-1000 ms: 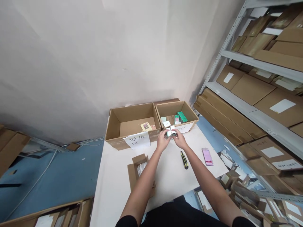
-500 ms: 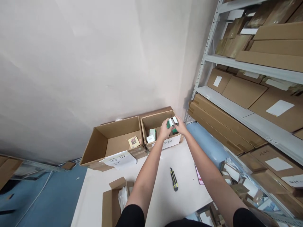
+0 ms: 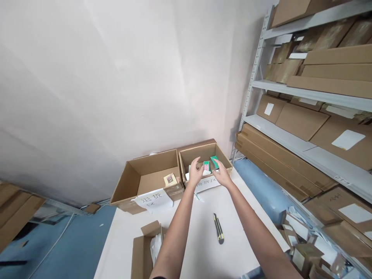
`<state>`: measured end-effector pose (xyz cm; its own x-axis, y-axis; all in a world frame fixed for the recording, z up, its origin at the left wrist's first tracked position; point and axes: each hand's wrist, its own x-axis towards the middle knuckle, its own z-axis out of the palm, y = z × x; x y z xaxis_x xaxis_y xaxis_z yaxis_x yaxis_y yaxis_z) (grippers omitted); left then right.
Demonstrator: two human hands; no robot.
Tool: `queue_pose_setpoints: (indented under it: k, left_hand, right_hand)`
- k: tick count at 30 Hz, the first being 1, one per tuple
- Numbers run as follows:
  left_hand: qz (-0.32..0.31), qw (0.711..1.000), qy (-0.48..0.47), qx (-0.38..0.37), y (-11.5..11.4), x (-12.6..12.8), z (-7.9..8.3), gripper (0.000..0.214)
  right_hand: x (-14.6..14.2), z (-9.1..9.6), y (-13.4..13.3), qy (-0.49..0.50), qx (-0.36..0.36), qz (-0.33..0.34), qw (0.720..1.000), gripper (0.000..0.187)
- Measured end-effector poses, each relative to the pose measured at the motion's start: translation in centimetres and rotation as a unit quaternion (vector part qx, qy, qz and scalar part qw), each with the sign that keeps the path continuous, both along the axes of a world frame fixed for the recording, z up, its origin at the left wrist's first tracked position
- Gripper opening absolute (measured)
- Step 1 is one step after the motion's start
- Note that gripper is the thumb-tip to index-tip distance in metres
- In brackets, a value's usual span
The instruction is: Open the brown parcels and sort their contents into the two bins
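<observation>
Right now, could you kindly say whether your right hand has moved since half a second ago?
Yes, your right hand moved back, from over the inside of the smaller carton to its front rim.

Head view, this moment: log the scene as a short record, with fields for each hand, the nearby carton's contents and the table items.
Left hand: open, above the smaller cardboard carton, holding nothing visible
Right hand: open, nearest a green box
Carton contents: green box, small green-and-pink box
Table: utility knife, small open carton
</observation>
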<state>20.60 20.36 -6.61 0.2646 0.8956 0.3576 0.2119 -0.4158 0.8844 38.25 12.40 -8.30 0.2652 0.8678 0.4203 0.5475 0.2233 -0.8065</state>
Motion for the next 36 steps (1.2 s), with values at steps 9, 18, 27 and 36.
queue_pose_setpoints:
  k: [9,18,27,36]
  left_hand:
    - [0.016,1.000,0.014,-0.011,-6.6,-16.7,-1.2,0.054]
    - [0.040,0.974,0.154,-0.162,-15.7,-33.8,-11.4,0.047]
    - [-0.003,0.896,0.383,-0.224,-28.5,-38.7,-20.0,0.052]
    - [0.019,0.870,0.479,-0.118,-31.7,-36.3,-21.7,0.027]
  right_hand:
    - [-15.5,-0.4,-3.9,0.025,-0.036,0.094,0.995,0.066]
    - [-33.6,-6.8,-9.3,0.012,-0.173,0.221,0.960,0.060]
    - [-37.6,-17.4,-21.3,-0.294,-0.365,0.224,0.855,0.053]
    - [-35.0,-20.0,-25.0,-0.252,-0.323,0.142,0.901,0.011]
